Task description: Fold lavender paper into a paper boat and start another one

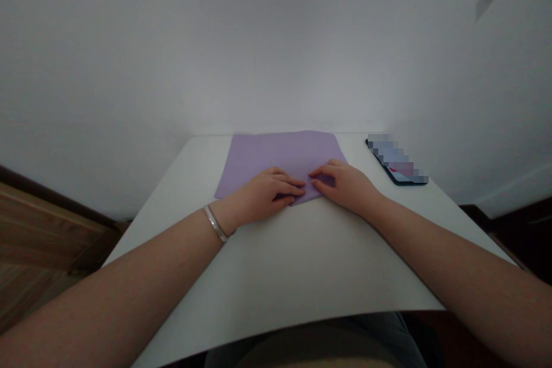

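A sheet of purple paper (276,152) lies on the white table, its far side close to the wall. My left hand (271,190), a silver bangle at its wrist, covers part of the near edge. Its fingers stretch over the paper while the thumb meets the front edge, where a small layered or folded strip shows. Just across from it, my right hand (340,181) rests on the right part of the sheet. Its thumb and index fingertips touch the surface with a small gap between them. Both hands hide parts of the near edge.
A smartphone (395,161) in a dark case, its screen blurred, lies to the right of the paper. The white table (276,264) has its near edge against my lap. Walls enclose its back and sides. Wooden panelling (38,241) stands at lower left.
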Demonstrator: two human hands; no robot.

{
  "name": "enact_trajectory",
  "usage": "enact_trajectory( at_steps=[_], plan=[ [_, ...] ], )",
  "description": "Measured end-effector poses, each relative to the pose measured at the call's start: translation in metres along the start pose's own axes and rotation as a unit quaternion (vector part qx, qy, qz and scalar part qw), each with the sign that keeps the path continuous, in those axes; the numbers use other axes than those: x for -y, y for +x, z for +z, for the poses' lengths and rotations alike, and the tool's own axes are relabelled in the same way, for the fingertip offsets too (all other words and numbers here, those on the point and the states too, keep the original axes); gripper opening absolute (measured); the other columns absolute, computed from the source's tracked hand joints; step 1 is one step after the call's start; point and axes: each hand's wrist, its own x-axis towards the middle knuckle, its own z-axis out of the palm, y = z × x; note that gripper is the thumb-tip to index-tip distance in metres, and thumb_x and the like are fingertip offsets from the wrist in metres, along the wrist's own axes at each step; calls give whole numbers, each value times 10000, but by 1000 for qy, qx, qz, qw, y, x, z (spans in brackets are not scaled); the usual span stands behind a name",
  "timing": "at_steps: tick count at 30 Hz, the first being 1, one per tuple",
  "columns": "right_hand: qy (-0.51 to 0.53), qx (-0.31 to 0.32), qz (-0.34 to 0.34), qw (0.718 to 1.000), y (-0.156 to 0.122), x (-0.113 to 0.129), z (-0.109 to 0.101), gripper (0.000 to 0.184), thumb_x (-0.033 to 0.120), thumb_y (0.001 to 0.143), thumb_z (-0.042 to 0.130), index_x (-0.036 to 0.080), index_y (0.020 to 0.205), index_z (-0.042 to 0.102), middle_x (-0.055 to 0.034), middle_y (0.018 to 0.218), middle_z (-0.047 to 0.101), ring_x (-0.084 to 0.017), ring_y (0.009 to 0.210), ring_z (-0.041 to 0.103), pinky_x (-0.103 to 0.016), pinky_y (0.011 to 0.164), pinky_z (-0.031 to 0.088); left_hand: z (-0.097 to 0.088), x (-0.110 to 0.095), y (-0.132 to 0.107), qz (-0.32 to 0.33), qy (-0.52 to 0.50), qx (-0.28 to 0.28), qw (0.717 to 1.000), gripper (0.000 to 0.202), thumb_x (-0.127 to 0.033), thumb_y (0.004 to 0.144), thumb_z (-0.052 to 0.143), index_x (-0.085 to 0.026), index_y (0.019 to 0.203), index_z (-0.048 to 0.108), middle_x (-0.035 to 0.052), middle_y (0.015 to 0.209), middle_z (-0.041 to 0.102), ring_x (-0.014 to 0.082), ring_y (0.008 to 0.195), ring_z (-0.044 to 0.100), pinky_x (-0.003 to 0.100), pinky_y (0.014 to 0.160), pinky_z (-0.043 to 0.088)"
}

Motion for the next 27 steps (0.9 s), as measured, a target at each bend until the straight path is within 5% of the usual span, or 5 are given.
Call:
enact_trajectory(
  at_steps=[12, 27],
  plan=[
    [-11, -11, -2, 1000, 2, 3, 1, 255, 377, 857, 565, 261, 1046, 693, -45, 1028, 662, -200, 921, 626, -319, 803, 468, -3, -9, 4, -37, 4, -6, 999, 222, -249, 917, 533, -188, 1084, 666, 32, 1107, 706, 167, 1024, 617, 349, 967, 408],
    [-10, -23, -4, 1000, 4, 4, 2, 268, 373, 829, 593, 241, 1048, 673, -52, 1028, 664, -209, 931, 630, -344, 840, 476, 2, -10, 0, -109, 96, 21, 989, 409, -377, 912, 526, -236, 1294, 563, 84, 1312, 541, 245, 1164, 481, 425, 1011, 367]
  ],
)
